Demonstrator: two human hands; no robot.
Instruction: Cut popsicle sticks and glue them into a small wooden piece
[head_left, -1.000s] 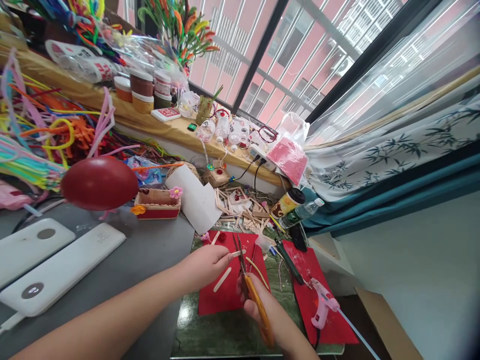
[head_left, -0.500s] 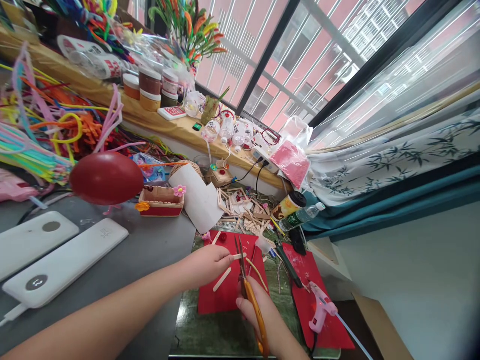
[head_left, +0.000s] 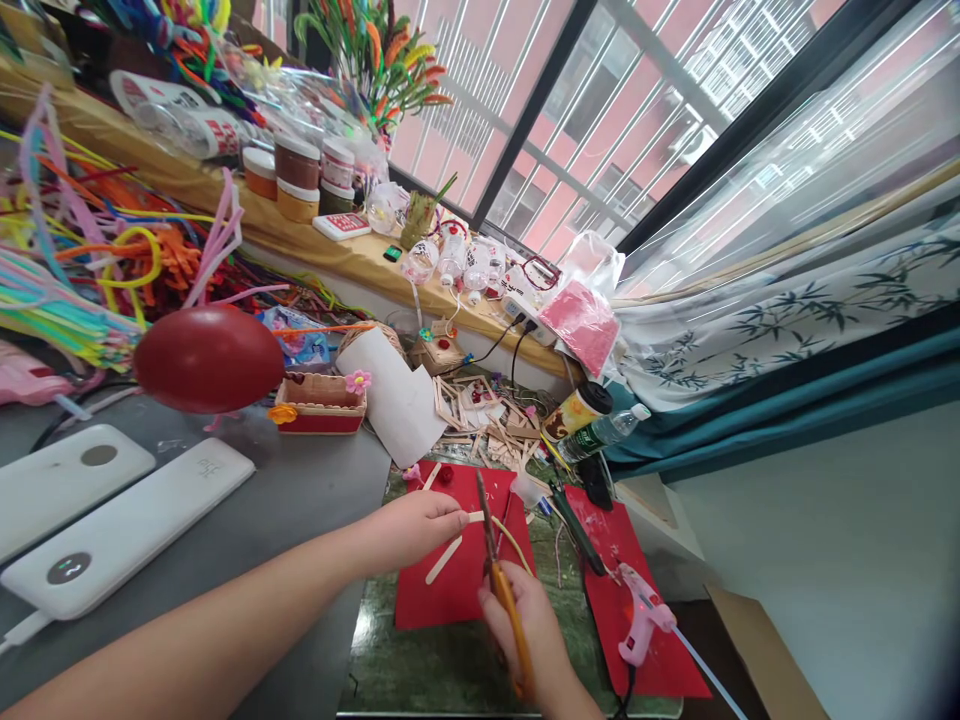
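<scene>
My left hand (head_left: 426, 520) pinches a short wooden craft stick (head_left: 475, 517), whose tip points right toward the blades. In my right hand (head_left: 536, 625) is a pair of scissors with orange handles (head_left: 516, 630). Their blades point away from me, come together, and stand at the stick's end; whether they touch it I cannot tell. Both hands are over a red sheet (head_left: 420, 598). Another craft stick (head_left: 444, 560) lies on that sheet below my left hand, and a further stick (head_left: 432, 476) near its top. A tan cord (head_left: 516, 545) curves right of the blades.
Right of the hands, a pink glue gun (head_left: 639, 612) rests on a second red sheet (head_left: 679, 670). Loose sticks (head_left: 502, 430) pile up behind. A bottle (head_left: 600, 436), a small decorated box (head_left: 322, 408), a red balloon (head_left: 210, 358) and white power banks (head_left: 142, 520) stand around.
The scissor blades, apart before, have come together. The stick's end that stuck out past the blades no longer shows. My right hand has shifted slightly right.
</scene>
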